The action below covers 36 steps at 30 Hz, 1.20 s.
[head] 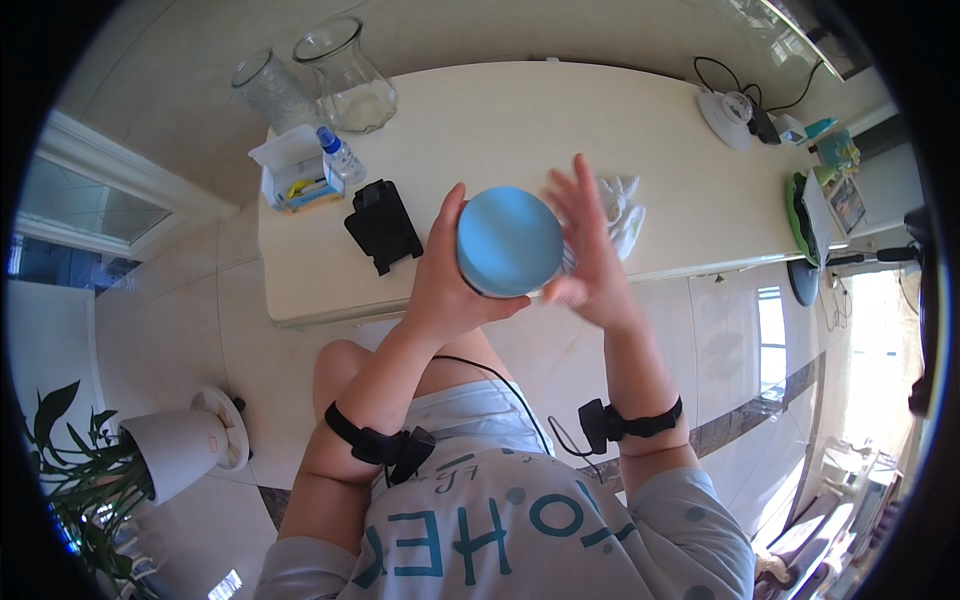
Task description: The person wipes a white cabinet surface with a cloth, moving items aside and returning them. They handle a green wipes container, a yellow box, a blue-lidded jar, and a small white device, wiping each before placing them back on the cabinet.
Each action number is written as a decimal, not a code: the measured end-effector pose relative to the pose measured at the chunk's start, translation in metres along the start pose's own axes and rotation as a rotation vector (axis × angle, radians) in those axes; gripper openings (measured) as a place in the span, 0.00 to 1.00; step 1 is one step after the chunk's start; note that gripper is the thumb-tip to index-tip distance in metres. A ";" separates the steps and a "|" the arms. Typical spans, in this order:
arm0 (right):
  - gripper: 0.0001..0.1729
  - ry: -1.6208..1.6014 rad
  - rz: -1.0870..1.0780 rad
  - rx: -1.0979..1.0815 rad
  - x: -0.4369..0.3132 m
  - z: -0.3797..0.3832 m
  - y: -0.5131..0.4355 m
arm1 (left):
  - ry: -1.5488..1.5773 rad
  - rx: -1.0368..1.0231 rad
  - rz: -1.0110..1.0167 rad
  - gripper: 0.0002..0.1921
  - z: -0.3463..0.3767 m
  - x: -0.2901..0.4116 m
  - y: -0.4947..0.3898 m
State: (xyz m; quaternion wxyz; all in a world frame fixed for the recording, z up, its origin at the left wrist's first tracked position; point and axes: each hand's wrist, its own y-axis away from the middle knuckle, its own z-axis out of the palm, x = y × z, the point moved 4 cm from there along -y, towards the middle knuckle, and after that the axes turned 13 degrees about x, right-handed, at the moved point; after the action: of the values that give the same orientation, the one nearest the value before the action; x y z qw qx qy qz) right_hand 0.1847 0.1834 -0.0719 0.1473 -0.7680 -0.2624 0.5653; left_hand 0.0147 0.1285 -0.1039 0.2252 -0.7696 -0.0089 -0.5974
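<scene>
My left hand (448, 277) grips a round container with a light blue lid (510, 241), its thumb and fingers around the left and lower side. The lid faces up towards me, and most of the container's body is hidden beneath it. Just to the right, my right hand (589, 247) is raised with its fingers spread and slightly blurred, holding nothing. Whether its thumb touches the container's side, I cannot tell. Behind that hand a crumpled white cloth (624, 214) lies on the cream table (480, 120). A black plastic stand (382, 225) lies left of my left hand.
Two glass vases (352, 90) stand at the table's back left. In front of them are an open box (300, 169) with small items and a blue-capped spray bottle (341, 157). A white round device (726, 118) with cables sits far right. A potted plant (176, 454) stands lower left.
</scene>
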 end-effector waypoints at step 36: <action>0.20 0.377 0.230 0.240 -0.002 0.019 -0.025 | -0.265 -0.040 0.471 0.48 0.020 0.007 -0.020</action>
State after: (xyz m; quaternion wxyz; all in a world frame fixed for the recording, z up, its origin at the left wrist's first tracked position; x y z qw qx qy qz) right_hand 0.1607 0.2013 -0.0632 0.2187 -0.8615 -0.0722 0.4525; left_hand 0.0296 0.1521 -0.0948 0.3397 -0.8263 0.1529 -0.4226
